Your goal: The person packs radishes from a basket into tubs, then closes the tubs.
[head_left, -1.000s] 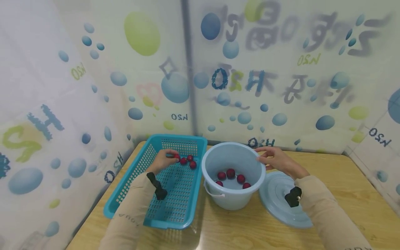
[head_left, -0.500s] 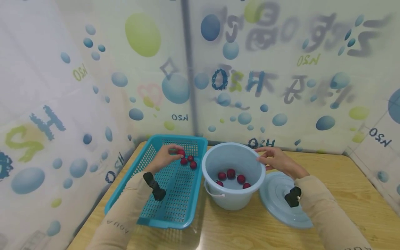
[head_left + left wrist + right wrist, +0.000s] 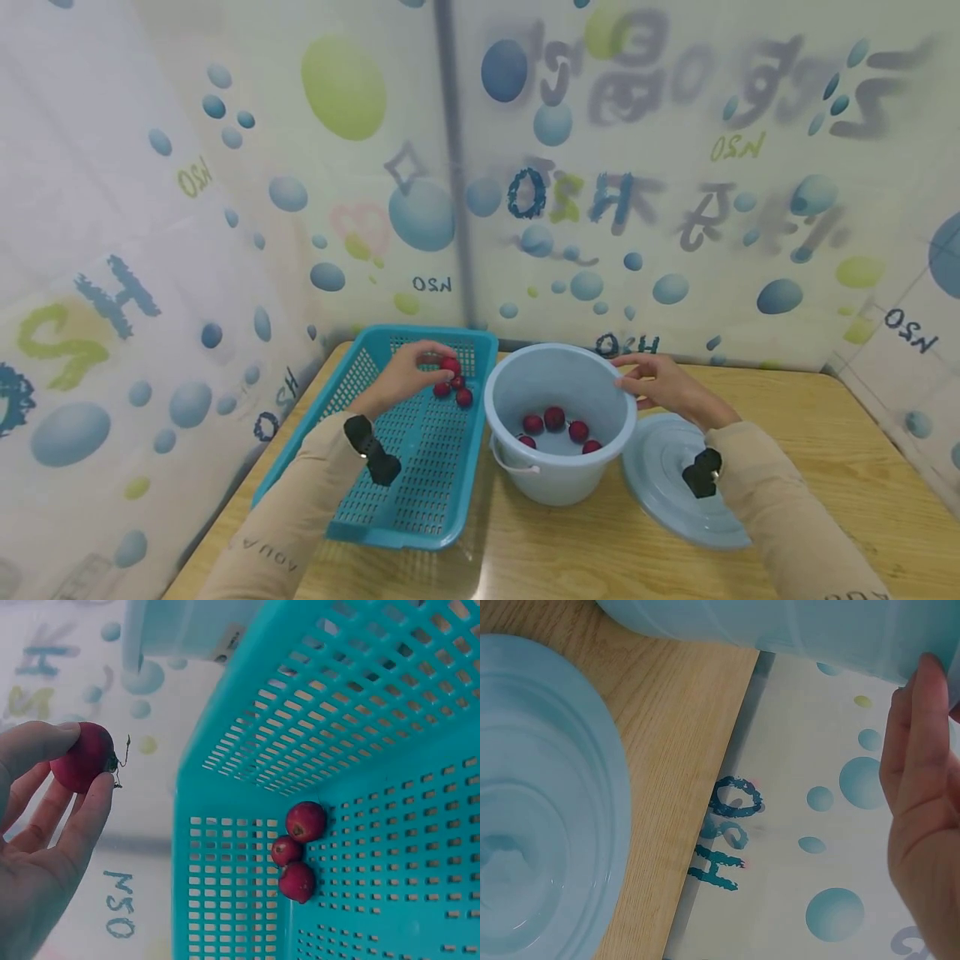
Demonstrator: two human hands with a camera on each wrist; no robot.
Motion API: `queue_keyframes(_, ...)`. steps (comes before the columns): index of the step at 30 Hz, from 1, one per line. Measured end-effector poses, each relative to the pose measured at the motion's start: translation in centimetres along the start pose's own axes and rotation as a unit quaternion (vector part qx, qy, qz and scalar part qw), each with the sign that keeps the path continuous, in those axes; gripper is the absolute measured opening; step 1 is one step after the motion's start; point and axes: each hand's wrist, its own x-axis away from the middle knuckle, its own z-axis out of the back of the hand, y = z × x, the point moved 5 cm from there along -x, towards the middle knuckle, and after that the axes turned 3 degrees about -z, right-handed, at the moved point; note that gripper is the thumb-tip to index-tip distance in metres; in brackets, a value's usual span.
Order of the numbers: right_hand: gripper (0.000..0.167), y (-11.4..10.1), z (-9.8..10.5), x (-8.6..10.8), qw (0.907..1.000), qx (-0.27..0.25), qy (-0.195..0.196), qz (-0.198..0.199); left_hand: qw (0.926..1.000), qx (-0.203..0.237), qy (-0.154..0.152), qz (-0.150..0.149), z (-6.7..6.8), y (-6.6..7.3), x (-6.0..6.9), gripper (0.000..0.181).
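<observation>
From where I sit, the head view puts my left hand (image 3: 408,377) over the far end of the blue basket (image 3: 408,487), pinching a red fruit (image 3: 81,759) between thumb and fingertips. The left wrist view shows me its thin, dry stem poking out on the side away from the palm, and the fruit sits apart from the three fruits (image 3: 298,881) lying bunched on the basket floor, close to a wall.

My right hand (image 3: 667,385) is at the far right of the bucket (image 3: 555,490), clamped on its rim, thumb at the edge and fingers along the outside; the right wrist view has those fingers nearly straight and cuts off most of the thumb. The bucket stands upright just beside the basket, its white handle (image 3: 517,463) hanging down at the front left. I count five fruits (image 3: 554,417) on the bottom inside, one partly hidden by the near rim.

Right of the bucket, the lid (image 3: 592,787) lies on the wooden table (image 3: 787,467), partly under my right sleeve (image 3: 795,508) in the head view. A printed sheet (image 3: 660,208) with bubbles and lettering rises behind the table.
</observation>
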Motion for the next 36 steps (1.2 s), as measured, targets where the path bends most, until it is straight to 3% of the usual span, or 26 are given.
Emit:
queue_keyframes(6,0.049,0.2,-0.1,-0.1,0.9999,0.003,0.007,-0.011,0.9995,-0.012,-0.008,-0.028,0.0,1.4,0.1,0.028)
queue_keyframes(16,0.047,0.0,0.0,0.0,1.0,0.0,0.001,0.002,0.9967,-0.007,-0.013,-0.08,-0.5,4.4,0.2,0.031)
queue_keyframes(25,0.048,0.3,0.0,-0.1,0.9999,0.006,0.013,-0.006,0.9948,0.024,0.003,-0.099,-1.5,6.4,-0.4,0.032)
queue_keyframes(32,0.048,0.5,0.0,-0.2,1.0,0.004,0.007,0.001,0.9928,0.039,0.01,-0.113,-2.4,9.7,0.3,0.029)
queue_keyframes(36,0.048,0.4,0.0,-0.2,1.0,0.002,0.005,0.005,0.9934,0.036,0.0,-0.109,-3.3,10.6,0.5,0.03)
